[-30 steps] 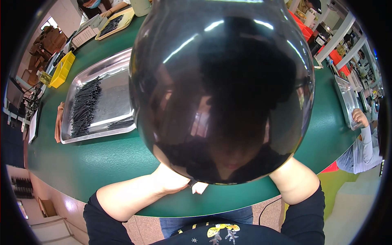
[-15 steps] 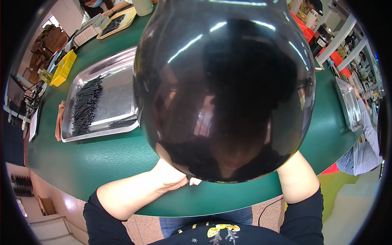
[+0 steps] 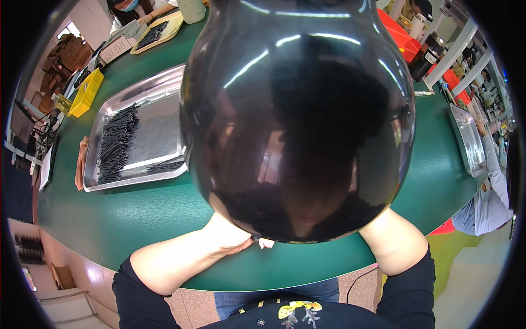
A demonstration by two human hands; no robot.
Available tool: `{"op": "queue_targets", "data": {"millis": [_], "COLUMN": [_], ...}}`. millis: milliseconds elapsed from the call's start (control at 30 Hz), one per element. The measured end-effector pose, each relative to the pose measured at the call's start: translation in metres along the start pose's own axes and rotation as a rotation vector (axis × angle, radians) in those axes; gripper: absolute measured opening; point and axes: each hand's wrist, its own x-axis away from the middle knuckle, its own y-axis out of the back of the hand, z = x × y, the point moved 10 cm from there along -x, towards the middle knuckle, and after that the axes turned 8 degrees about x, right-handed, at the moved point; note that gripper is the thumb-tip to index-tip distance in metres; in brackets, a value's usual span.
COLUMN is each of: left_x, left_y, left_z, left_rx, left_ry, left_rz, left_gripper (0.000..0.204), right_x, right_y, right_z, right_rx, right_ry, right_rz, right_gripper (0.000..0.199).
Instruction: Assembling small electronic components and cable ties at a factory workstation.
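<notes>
A large glossy black dome (image 3: 296,142), shaped like a lamp hood, fills the middle of the view and covers most of what lies between my hands. From under its lower left rim my left hand (image 3: 233,234) shows in part, with the fingers curled in. A small dark bit sits by its fingertips, too small to name. My right forearm (image 3: 389,238) runs up behind the dome's lower right edge, and the hand itself is hidden. To the left, a metal tray (image 3: 139,178) holds a row of thin black cable-like pieces (image 3: 116,145) and a smaller bunch.
The green table (image 3: 148,214) curves along its near edge. Farther left stand a yellow bin (image 3: 87,93) and a brown cloth (image 3: 81,163). A co-worker (image 3: 134,8) sits behind a cream tray (image 3: 159,33). Another metal tray (image 3: 468,140) and red bins (image 3: 400,38) are at right.
My right forearm has shifted slightly to the left, inward under the dome. The dome appears a little farther left at its right edge. My left hand has hardly moved.
</notes>
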Motion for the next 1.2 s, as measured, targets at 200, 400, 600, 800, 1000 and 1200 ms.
{"op": "queue_targets", "data": {"millis": [200, 400, 600, 800, 1000, 1200], "left_x": [0.003, 0.000, -0.003, 0.004, 0.001, 0.001], "left_y": [-0.003, -0.010, -0.014, -0.018, -0.018, -0.015], "left_z": [-0.020, -0.020, -0.025, -0.039, -0.044, -0.013], "left_rx": [-0.224, -0.258, -0.593, -0.931, -1.290, -0.740], "left_ry": [-0.101, -0.038, -0.062, -0.495, -0.476, 0.068], "left_rz": [-0.101, -0.097, -0.065, 0.089, -0.015, -0.020], "left_gripper": [0.022, 0.014, 0.005, 0.018, 0.013, 0.016], "right_x": [-0.006, 0.010, 0.001, 0.002, -0.008, -0.008], "right_y": [-0.009, 0.008, -0.034, 0.002, 0.007, -0.033], "right_z": [0.009, -0.008, -0.010, -0.015, -0.004, -0.001], "right_rx": [0.260, -0.024, 0.328, -0.187, 0.291, 0.375], "right_ry": [-0.014, -0.016, -0.541, -0.388, -0.178, -0.320], "right_rz": [-0.152, -0.139, 0.074, -0.342, -0.341, -0.033], "right_gripper": [0.066, 0.064, 0.039, 0.040, 0.039, 0.027]}}
